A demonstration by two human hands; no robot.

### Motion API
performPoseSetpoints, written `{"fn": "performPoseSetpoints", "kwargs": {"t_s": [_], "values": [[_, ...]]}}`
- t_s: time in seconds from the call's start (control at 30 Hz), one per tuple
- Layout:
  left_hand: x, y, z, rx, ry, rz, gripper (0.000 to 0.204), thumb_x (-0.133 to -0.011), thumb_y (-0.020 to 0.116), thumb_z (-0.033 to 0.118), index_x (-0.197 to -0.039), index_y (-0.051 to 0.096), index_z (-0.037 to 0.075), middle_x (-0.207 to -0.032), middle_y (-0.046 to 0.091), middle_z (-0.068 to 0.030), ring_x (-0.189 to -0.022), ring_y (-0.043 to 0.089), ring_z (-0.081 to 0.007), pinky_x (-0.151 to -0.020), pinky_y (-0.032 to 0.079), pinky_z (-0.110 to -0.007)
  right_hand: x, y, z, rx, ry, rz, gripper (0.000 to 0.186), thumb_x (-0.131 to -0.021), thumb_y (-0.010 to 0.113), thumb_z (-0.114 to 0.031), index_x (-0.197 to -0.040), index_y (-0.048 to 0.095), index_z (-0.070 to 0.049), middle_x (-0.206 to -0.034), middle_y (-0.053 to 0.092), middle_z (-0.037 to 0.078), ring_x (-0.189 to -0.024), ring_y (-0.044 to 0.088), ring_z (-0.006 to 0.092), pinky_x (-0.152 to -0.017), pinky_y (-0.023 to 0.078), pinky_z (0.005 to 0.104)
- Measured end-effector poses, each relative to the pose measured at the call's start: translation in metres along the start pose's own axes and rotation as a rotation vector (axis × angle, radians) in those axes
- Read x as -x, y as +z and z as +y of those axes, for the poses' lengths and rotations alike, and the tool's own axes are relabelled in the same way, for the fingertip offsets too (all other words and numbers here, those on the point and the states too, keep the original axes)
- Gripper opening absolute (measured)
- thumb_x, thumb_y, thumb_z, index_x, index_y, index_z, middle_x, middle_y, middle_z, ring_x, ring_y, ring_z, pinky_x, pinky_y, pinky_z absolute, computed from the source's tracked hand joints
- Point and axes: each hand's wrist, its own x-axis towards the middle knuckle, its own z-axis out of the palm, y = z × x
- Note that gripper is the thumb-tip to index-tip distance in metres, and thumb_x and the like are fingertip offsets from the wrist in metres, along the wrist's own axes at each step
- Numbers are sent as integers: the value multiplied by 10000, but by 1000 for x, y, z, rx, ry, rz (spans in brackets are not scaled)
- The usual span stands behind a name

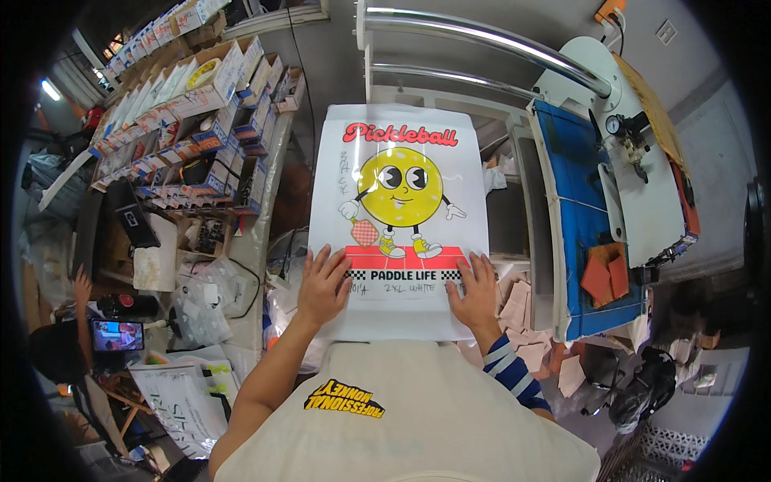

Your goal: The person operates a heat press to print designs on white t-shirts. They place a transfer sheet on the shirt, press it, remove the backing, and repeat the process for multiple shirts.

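A large glossy white sheet lies flat in front of me, its long side running away from my body. On it is printed a smiling yellow cartoon ball with arms, legs and a checkered paddle, above a red band. Handwritten marks run down its left side and along the lower part. My left hand rests palm down on the sheet's lower left, fingers stretched out. Opposite it, my right hand lies on the lower right edge, fingers spread. Neither hand grips anything. My body covers the sheet's near end.
A pressing machine with a blue padded board and a pressure gauge stands at right. Chrome rails cross behind the sheet. Stacked cardboard boxes fill the left table. A lit phone and scattered paper pieces flank me.
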Motion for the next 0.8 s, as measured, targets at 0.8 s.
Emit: {"fn": "performPoseSetpoints", "kwargs": {"t_s": [0.8], "values": [[1,-4,5,-1,-26,-32,432,-848,678,186,-1261,619,74,-1372,556,-94,-1360,422,-356,-1166,231,-579,0,-11,-12,50,-9,-3,453,-833,700,-243,-1254,627,-92,-1392,514,166,-1322,406,431,-1075,365,538]]}}
